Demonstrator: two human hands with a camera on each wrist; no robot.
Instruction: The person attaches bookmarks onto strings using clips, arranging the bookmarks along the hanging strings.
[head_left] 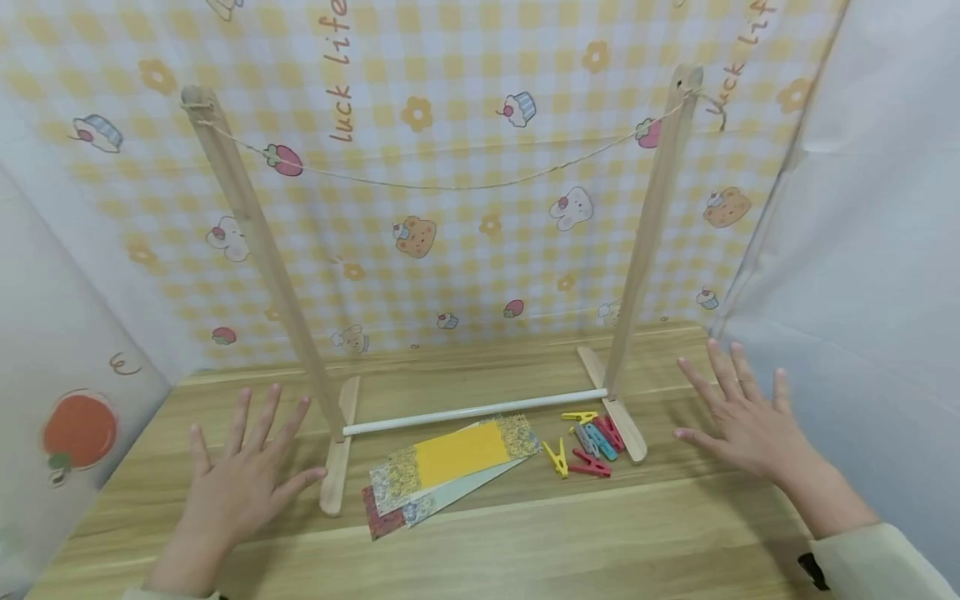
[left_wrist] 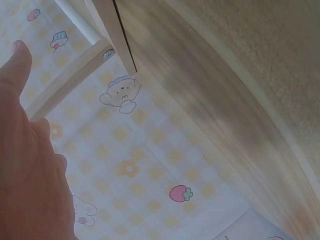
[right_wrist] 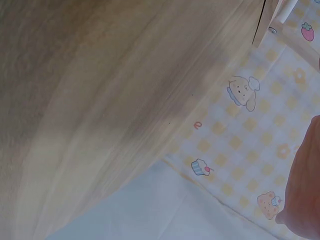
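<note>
My left hand is spread with straight fingers over the table's left side, its thumb tip close to the left foot of a wooden stand. On the far right my right hand is spread the same way, palm down, holding nothing. A thin string sags between the stand's two posts, and a white rod joins them low down. In front of the rod lie several overlapped card strips, with a yellow one on top. Beside them is a small pile of coloured clothespins.
The wood-grain table runs under everything. Behind the stand hangs a yellow checked cloth with cartoon prints. White sheets close in the sides, the right one near my right hand.
</note>
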